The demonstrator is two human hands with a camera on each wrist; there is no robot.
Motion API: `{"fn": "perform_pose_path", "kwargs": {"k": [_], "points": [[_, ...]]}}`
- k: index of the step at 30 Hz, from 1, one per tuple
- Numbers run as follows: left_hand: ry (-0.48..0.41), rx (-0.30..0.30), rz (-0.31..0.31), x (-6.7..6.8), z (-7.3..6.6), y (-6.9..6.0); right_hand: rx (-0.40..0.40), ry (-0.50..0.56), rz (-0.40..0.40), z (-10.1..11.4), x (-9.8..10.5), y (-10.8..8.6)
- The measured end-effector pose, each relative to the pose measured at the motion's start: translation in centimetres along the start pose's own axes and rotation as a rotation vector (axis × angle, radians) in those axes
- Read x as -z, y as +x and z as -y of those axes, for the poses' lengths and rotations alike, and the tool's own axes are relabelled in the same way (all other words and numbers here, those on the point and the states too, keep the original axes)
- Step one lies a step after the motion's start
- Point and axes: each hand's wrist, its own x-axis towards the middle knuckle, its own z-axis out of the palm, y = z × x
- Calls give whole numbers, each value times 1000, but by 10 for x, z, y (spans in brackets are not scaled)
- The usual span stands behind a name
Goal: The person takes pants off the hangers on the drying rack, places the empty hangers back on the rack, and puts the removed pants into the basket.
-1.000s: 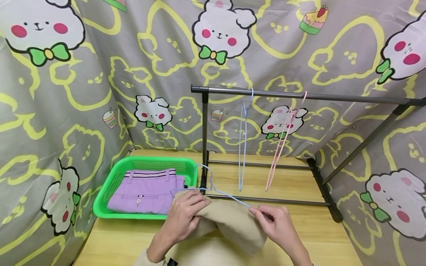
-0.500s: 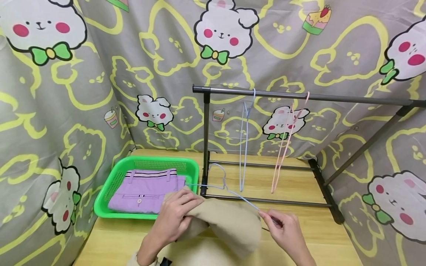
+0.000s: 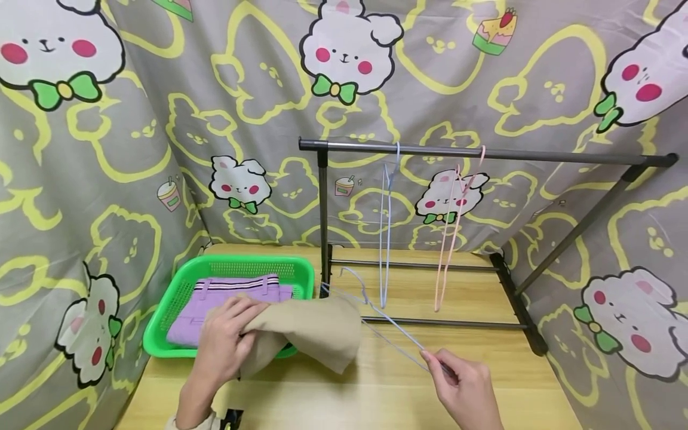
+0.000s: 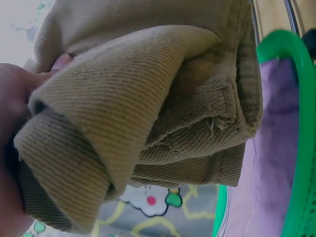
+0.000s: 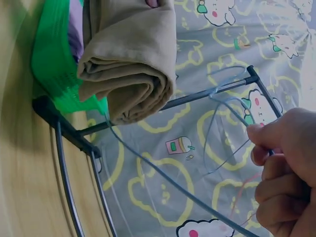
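My left hand (image 3: 223,334) grips a folded khaki garment (image 3: 306,325), held in the air in front of the basket. Ribbed texture and a stitched seam show on the garment (image 4: 113,113) in the left wrist view. With thumb and fingers, my right hand (image 3: 464,382) pinches one corner of a thin blue clothes hanger (image 3: 395,325). Its hook points up and away, and its far corner lies past the garment. The right wrist view shows the lower wire (image 5: 168,178) running behind the garment's folded end; whether it touches the cloth I cannot tell.
A green basket (image 3: 309,280) at left holds folded purple trousers (image 3: 236,292). Behind my hands stands a dark metal rack (image 3: 537,156) with a blue hanger (image 3: 383,239) and a pink hanger (image 3: 448,251) on its rail. Patterned curtains (image 3: 258,107) surround the wooden table (image 3: 398,406).
My left hand has moved left with the khaki garment, to in front of the basket. The right hand has shifted slightly right with the hanger, so the gap between them is wider and more wire shows.
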Motion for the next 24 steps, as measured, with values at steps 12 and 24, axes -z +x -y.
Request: {"fn": "perform_pose_path", "kwargs": {"k": [12, 24], "points": [[33, 97, -5, 11, 19, -11, -198, 24, -182, 31, -37, -13], [46, 148, -21, 12, 22, -16, -676, 538, -90, 81, -52, 3]]}}
